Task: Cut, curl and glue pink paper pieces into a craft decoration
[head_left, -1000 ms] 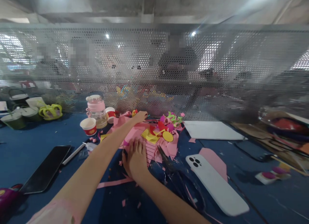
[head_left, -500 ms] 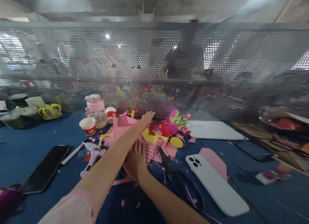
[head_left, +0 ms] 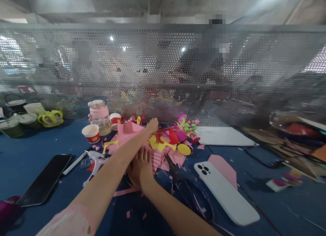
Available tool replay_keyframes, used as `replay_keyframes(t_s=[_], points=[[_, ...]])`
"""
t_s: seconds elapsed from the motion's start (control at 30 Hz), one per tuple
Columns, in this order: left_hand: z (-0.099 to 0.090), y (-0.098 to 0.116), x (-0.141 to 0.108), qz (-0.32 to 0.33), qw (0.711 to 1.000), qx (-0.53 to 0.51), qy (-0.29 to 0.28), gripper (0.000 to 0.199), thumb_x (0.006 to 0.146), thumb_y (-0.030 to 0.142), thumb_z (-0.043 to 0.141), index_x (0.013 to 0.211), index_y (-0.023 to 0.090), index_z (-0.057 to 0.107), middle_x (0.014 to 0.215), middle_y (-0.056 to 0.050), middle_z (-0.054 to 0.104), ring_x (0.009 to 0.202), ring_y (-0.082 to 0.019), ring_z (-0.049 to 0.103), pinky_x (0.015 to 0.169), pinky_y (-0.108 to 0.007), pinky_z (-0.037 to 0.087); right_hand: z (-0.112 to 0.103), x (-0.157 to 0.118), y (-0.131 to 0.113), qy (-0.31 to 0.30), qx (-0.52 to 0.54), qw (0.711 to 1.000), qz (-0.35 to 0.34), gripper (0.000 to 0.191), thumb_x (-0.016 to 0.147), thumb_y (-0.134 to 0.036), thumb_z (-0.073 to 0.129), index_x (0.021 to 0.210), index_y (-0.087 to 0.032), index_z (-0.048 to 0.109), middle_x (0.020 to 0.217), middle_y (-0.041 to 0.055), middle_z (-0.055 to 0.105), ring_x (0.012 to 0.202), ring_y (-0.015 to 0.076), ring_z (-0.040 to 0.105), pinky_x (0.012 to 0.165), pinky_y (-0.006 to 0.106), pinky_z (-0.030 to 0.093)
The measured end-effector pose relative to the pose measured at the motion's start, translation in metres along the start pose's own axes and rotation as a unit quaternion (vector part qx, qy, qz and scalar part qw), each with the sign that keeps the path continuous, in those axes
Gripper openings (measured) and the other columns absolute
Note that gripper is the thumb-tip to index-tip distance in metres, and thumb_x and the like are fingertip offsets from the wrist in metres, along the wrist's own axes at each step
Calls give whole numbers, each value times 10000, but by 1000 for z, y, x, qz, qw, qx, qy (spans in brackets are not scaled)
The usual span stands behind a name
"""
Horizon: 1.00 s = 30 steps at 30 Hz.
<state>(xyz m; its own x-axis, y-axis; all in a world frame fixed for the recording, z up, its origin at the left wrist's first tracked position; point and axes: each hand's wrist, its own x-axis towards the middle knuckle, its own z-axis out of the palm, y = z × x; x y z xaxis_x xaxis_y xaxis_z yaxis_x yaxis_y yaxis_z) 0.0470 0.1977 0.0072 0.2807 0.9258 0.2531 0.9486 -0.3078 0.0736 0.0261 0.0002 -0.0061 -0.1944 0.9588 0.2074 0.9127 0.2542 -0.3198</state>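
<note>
My left hand [head_left: 152,125] reaches to the far side of a pile of cut paper, with its fingers bent down. What they hold, if anything, is hidden. My right hand [head_left: 140,167] lies flat on pink paper with dark printed lines [head_left: 156,158], its fingers stretched out. A folded pink sheet [head_left: 129,131] rests behind my left forearm. Beside the hands are yellow paper scraps [head_left: 158,145], a red paper piece [head_left: 173,137] and a yellow paper disc [head_left: 184,149]. Dark-handled scissors [head_left: 182,183] lie right of my right hand, their blades pointing at the pile.
A glue gun [head_left: 96,161], a black phone [head_left: 44,181], paper cups [head_left: 91,133] and a pink-banded jug [head_left: 99,115] stand or lie leftward. To the right are a white phone [head_left: 228,195] and a white board [head_left: 225,137]. A perforated metal screen [head_left: 163,73] closes off the back.
My left hand has drawn back slightly leftward, and its fingers have gone from stretched out to bent down. My right hand stays pressed on the pink paper. The view has shifted a little.
</note>
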Motion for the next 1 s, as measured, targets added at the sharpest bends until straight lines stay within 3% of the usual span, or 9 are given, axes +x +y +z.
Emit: replay_keyframes(t_s=[0.2, 0.43, 0.53, 0.7, 0.87, 1.0], points=[[-21, -21, -15, -40, 998, 40, -7, 323, 809, 293, 473, 1097, 145, 474, 1102, -86, 511, 932, -194, 531, 766, -400, 456, 3, -1, 0, 48, -8, 999, -2, 550, 810, -297, 355, 1258, 23, 357, 1305, 255, 328, 1217, 355, 273, 969, 483, 170], [-42, -54, -36, -26, 994, 49, -93, 348, 806, 313, 473, 1113, 151, 468, 1155, -94, 485, 1007, -220, 496, 827, -446, 414, -1, -2, 0, 45, -9, 999, 0, 547, 806, -301, 361, 1256, 10, 365, 1323, 237, 311, 1219, 337, 274, 991, 459, 141], [-41, -55, -54, 13, 991, 34, -129, 424, 780, 400, 482, 1119, 144, 473, 1209, -120, 455, 1103, -267, 421, 878, -480, 360, -2, -2, 0, 46, -5, 999, -1, 544, 811, -297, 351, 1262, 8, 356, 1327, 232, 308, 1222, 322, 276, 995, 451, 135], [-41, -50, -81, 65, 984, 18, -167, 395, 783, 354, 494, 1120, 150, 470, 1168, -106, 490, 1047, -239, 473, 867, -464, 366, -2, -2, 0, 28, -10, 1000, 1, 555, 817, -310, 342, 1249, 37, 363, 1301, 258, 336, 1216, 330, 285, 985, 461, 147], [-43, -47, -96, 92, 985, 18, -145, 446, 737, 363, 515, 1112, 122, 491, 1165, -201, 500, 1134, -350, 384, 861, -484, 333, -4, -3, 0, 22, -18, 1000, -5, 539, 822, -308, 334, 1229, 40, 395, 1285, 263, 357, 1211, 349, 288, 980, 469, 153], [-39, -49, -92, 117, 984, 19, -133, 335, 743, 322, 518, 1012, 125, 554, 1104, -196, 535, 1050, -330, 462, 829, -464, 368, -3, -3, 0, 24, -17, 1000, -7, 534, 823, -308, 332, 1220, 41, 409, 1284, 263, 358, 1212, 342, 289, 984, 465, 152]])
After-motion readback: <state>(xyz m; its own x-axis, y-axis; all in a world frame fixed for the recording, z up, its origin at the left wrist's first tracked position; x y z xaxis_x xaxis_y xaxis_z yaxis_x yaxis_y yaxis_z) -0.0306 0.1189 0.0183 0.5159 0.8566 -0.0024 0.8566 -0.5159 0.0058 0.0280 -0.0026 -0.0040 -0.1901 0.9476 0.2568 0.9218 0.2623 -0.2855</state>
